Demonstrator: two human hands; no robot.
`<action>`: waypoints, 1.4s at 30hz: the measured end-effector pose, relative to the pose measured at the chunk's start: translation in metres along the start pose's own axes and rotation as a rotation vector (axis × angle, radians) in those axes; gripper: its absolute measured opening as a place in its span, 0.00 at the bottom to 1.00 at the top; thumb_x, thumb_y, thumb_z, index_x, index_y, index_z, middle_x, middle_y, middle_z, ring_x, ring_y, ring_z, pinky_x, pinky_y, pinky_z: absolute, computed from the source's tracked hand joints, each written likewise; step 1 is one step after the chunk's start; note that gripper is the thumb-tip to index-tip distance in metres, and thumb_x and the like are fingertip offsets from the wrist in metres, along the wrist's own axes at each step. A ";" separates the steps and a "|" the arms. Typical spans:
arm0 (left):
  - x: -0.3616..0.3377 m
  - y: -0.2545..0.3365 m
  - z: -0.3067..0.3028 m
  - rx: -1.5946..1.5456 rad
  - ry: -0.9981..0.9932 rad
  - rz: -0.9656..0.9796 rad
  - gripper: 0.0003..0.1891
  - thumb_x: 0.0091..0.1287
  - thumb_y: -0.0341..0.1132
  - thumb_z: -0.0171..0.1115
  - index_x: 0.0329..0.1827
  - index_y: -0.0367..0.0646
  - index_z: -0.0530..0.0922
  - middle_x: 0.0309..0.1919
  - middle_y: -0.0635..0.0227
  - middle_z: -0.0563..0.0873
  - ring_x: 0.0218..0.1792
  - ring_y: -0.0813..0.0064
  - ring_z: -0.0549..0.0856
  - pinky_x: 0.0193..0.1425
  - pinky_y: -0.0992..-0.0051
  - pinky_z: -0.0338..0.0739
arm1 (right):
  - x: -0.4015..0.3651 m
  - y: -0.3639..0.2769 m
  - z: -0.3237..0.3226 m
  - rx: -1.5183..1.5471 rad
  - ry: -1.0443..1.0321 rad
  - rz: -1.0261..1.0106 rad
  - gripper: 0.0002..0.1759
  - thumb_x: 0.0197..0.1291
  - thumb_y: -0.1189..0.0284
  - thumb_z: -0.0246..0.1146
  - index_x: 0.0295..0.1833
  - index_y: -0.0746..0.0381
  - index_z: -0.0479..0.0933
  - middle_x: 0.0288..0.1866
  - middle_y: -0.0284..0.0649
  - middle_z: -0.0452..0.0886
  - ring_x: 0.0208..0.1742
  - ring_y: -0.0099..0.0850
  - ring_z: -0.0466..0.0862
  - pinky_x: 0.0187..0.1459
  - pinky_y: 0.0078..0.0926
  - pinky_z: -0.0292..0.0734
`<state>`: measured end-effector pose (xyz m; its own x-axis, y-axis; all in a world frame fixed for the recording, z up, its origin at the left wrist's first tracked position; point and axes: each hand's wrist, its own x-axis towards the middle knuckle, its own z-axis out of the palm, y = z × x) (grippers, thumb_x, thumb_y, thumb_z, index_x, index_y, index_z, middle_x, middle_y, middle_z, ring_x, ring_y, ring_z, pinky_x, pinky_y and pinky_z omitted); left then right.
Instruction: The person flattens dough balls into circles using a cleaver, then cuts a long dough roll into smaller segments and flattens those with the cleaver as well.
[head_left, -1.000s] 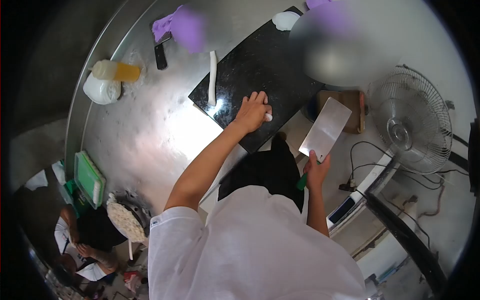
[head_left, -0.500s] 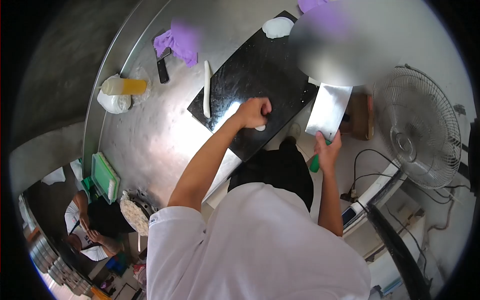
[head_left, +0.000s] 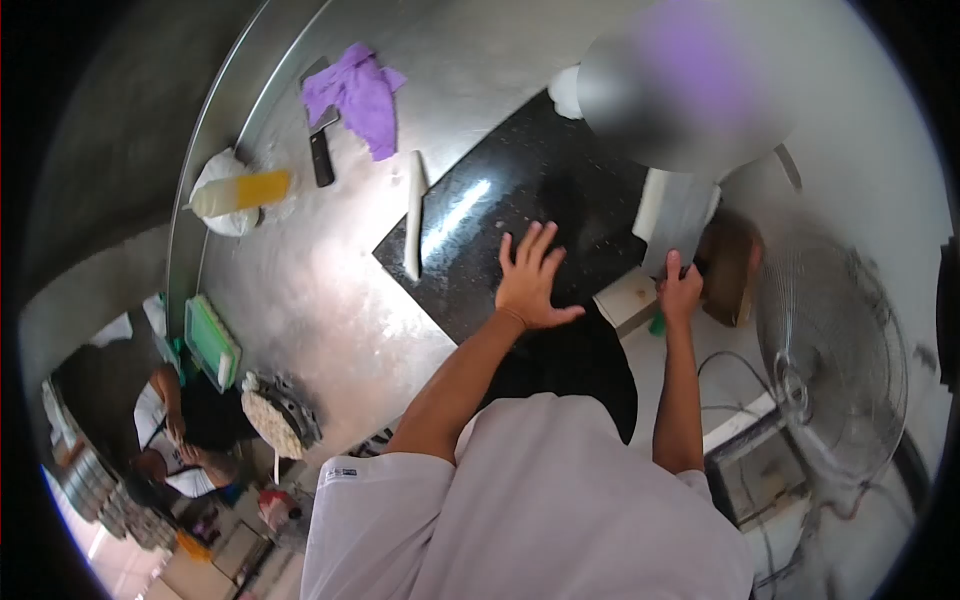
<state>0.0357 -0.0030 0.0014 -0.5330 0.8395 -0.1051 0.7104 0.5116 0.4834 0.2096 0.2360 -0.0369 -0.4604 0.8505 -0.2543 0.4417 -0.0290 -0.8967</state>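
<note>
Cleaver (head_left: 682, 215), two o'clock from the left hand (head_left: 528, 288) and clasped in the right hand's (head_left: 680, 290) curled fingers, could have nicked those wide-splayed, seemingly empty left fingers over the black board (head_left: 455, 275) if swung carelessly toward the dough strip (head_left: 413, 215) at ten o'clock.

Round grey shape (head_left: 650, 110): blurred | cleaver (head_left: 678, 222): far end indistinct | white lump (head_left: 565, 93): partly hidden | knife (head_left: 321, 160): blade partly under purple cloth (head_left: 365, 98) | fan (head_left: 835, 370): blurred
</note>
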 end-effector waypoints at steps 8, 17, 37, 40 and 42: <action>-0.011 -0.005 0.000 -0.125 -0.020 0.095 0.46 0.47 0.73 0.70 0.57 0.40 0.82 0.80 0.51 0.65 0.81 0.51 0.62 0.81 0.37 0.48 | 0.011 -0.010 0.013 -0.021 0.084 0.081 0.31 0.75 0.48 0.62 0.32 0.67 0.71 0.22 0.40 0.76 0.15 0.28 0.72 0.16 0.31 0.66; -0.012 -0.006 0.012 -0.199 0.055 0.209 0.43 0.47 0.70 0.71 0.55 0.41 0.82 0.79 0.53 0.67 0.80 0.53 0.64 0.81 0.39 0.49 | 0.008 -0.059 0.011 -0.215 0.104 0.090 0.32 0.76 0.47 0.60 0.29 0.65 0.71 0.17 0.36 0.70 0.15 0.26 0.71 0.18 0.29 0.67; 0.014 -0.027 -0.002 -1.272 0.515 -0.164 0.44 0.67 0.55 0.66 0.79 0.37 0.62 0.81 0.46 0.58 0.81 0.46 0.59 0.83 0.38 0.44 | -0.261 -0.006 0.023 -0.337 -0.135 0.120 0.35 0.59 0.44 0.75 0.37 0.72 0.82 0.26 0.48 0.83 0.28 0.36 0.83 0.34 0.38 0.77; -0.012 -0.019 -0.033 -0.475 0.543 0.010 0.40 0.65 0.49 0.67 0.77 0.38 0.64 0.79 0.44 0.61 0.81 0.47 0.58 0.82 0.38 0.47 | -0.220 0.001 0.053 -0.416 -0.402 0.026 0.37 0.53 0.42 0.77 0.38 0.71 0.83 0.35 0.57 0.86 0.35 0.49 0.86 0.41 0.43 0.80; -0.052 -0.018 -0.015 0.030 0.159 0.114 0.50 0.59 0.62 0.69 0.82 0.49 0.62 0.84 0.50 0.56 0.85 0.47 0.50 0.77 0.24 0.40 | -0.190 -0.009 0.072 -0.486 -0.505 -0.087 0.37 0.52 0.42 0.78 0.38 0.71 0.83 0.37 0.58 0.87 0.38 0.52 0.87 0.44 0.46 0.80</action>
<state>0.0436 -0.0586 0.0113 -0.5129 0.8539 0.0885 0.7824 0.4225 0.4575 0.2375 0.0372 -0.0073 -0.7588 0.4879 -0.4315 0.6266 0.3658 -0.6882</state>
